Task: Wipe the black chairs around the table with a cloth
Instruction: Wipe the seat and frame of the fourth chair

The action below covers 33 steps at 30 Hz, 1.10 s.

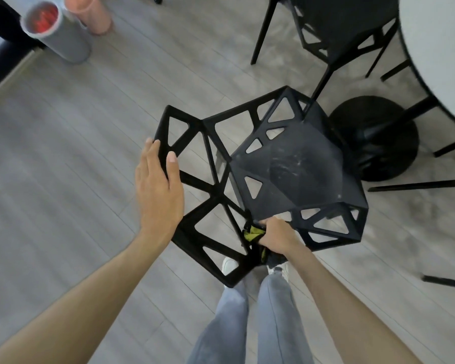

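Chair [286,174], nearest: seat smudged, wiping unfinished. Left hand [159,190] spread on backrest; right hand [276,236] grips yellow cloth [252,232] at seat edge. Second chair [334,27] apparently pending.

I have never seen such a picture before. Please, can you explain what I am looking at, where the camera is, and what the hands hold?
There is no machine here. A person wears a camera on the head, looking down at their own arms. The left hand rests on the backrest of a black chair, steadying it. The right hand grips a yellow-green cloth against the seat's edge. A second black chair stands by the white round table.
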Each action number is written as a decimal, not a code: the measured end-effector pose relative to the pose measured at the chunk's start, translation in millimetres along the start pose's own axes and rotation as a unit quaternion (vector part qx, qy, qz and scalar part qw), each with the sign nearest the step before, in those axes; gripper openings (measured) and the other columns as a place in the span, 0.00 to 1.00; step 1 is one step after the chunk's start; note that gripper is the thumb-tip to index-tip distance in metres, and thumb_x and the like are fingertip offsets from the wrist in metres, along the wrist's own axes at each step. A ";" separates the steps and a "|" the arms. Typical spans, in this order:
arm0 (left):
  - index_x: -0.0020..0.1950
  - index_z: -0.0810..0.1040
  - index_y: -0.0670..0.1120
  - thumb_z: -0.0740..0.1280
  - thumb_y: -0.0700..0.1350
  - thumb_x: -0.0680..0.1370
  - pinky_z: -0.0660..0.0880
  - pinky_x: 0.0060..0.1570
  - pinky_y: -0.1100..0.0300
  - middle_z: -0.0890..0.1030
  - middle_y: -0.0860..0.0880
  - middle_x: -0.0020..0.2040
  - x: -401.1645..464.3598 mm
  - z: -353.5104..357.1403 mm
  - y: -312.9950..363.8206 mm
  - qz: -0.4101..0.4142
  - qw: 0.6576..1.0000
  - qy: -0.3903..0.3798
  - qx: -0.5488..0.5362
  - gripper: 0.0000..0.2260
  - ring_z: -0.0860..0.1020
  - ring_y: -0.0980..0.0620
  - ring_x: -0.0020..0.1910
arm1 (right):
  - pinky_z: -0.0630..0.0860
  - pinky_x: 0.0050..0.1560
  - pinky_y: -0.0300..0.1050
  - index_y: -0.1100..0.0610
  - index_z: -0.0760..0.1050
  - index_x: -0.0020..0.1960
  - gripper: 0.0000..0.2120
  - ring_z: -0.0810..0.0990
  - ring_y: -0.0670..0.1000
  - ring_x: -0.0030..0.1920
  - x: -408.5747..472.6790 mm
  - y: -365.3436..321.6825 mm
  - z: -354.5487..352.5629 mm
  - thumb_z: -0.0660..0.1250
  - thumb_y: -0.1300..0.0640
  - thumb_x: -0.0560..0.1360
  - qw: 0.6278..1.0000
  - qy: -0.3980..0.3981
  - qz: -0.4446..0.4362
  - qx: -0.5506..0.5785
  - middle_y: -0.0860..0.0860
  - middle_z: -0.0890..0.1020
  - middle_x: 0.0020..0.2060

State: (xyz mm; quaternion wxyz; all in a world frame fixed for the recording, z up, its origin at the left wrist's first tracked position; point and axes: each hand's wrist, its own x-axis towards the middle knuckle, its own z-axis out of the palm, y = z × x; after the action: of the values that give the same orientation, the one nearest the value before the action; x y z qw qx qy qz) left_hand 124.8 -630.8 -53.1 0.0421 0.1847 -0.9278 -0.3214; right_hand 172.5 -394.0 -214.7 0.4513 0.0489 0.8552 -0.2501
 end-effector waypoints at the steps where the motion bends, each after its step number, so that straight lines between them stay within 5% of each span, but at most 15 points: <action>1: 0.81 0.62 0.47 0.49 0.59 0.88 0.58 0.81 0.47 0.62 0.50 0.83 -0.7 -0.9 -0.2 -0.001 1.000 -0.002 0.002 0.26 0.58 0.53 0.82 | 0.75 0.52 0.45 0.42 0.77 0.70 0.25 0.82 0.55 0.60 -3.1 1.8 -0.7 0.71 0.55 0.74 1.000 -0.002 -0.002 0.001 0.51 0.85 0.58; 8: 0.82 0.61 0.50 0.50 0.59 0.88 0.58 0.81 0.49 0.60 0.53 0.83 -0.9 0.0 0.2 -0.009 1.000 0.000 0.027 0.25 0.58 0.54 0.82 | 0.76 0.54 0.50 0.50 0.77 0.65 0.16 0.82 0.60 0.57 32.0 -2.4 3.3 0.68 0.56 0.79 0.978 0.122 0.069 0.155 0.53 0.85 0.52; 13: 0.82 0.60 0.51 0.51 0.55 0.88 0.57 0.81 0.51 0.60 0.54 0.83 -0.8 1.0 -1.5 -0.018 0.999 -0.004 0.034 0.23 0.57 0.57 0.81 | 0.77 0.56 0.52 0.51 0.78 0.65 0.14 0.82 0.60 0.59 64.7 -24.7 26.9 0.69 0.55 0.79 0.986 0.116 0.062 0.098 0.54 0.85 0.54; 21: 0.83 0.58 0.50 0.53 0.47 0.87 0.57 0.81 0.48 0.59 0.54 0.83 -1.6 -1.5 0.0 -0.023 0.999 -0.012 0.031 0.23 0.56 0.57 0.82 | 0.81 0.48 0.50 0.45 0.80 0.56 0.06 0.84 0.49 0.47 64.7 -77.2 22.8 0.70 0.51 0.80 0.960 0.191 -0.098 0.179 0.43 0.85 0.42; 24: 0.83 0.58 0.51 0.53 0.47 0.87 0.57 0.81 0.48 0.59 0.54 0.83 -1.3 -0.6 2.6 -0.031 0.999 -0.010 0.029 0.23 0.56 0.58 0.82 | 0.77 0.41 0.45 0.44 0.79 0.52 0.04 0.83 0.46 0.44 63.8 -48.8 25.2 0.69 0.53 0.80 0.971 0.160 -0.071 0.165 0.41 0.83 0.39; 28: 0.83 0.58 0.51 0.53 0.47 0.86 0.56 0.81 0.51 0.59 0.55 0.83 -1.2 0.2 3.1 -0.037 0.999 -0.010 0.035 0.24 0.56 0.59 0.82 | 0.77 0.45 0.46 0.46 0.80 0.60 0.10 0.84 0.53 0.53 70.4 -17.7 23.6 0.71 0.55 0.79 0.986 0.117 -0.003 0.119 0.47 0.86 0.48; 31: 0.83 0.59 0.51 0.52 0.48 0.85 0.55 0.80 0.56 0.59 0.55 0.83 0.1 0.0 2.4 -0.044 0.998 -0.012 0.034 0.24 0.56 0.61 0.81 | 0.75 0.40 0.42 0.45 0.80 0.50 0.01 0.84 0.46 0.44 63.7 -39.6 20.2 0.69 0.49 0.80 0.971 0.144 -0.076 0.175 0.43 0.84 0.38; 33: 0.83 0.59 0.50 0.52 0.48 0.85 0.53 0.78 0.62 0.59 0.55 0.83 0.4 -0.3 2.8 -0.044 0.998 -0.014 0.040 0.25 0.55 0.63 0.81 | 0.75 0.37 0.39 0.46 0.78 0.46 0.06 0.80 0.43 0.38 56.2 -60.1 21.0 0.70 0.47 0.80 0.957 0.182 -0.135 0.183 0.42 0.82 0.35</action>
State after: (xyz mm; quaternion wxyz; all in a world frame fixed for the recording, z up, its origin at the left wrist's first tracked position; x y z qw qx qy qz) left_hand 123.6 -629.1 -51.1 0.0076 0.2225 -0.9313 -0.2885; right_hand 136.5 -464.2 -246.2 0.2336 0.0596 0.8612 -0.4474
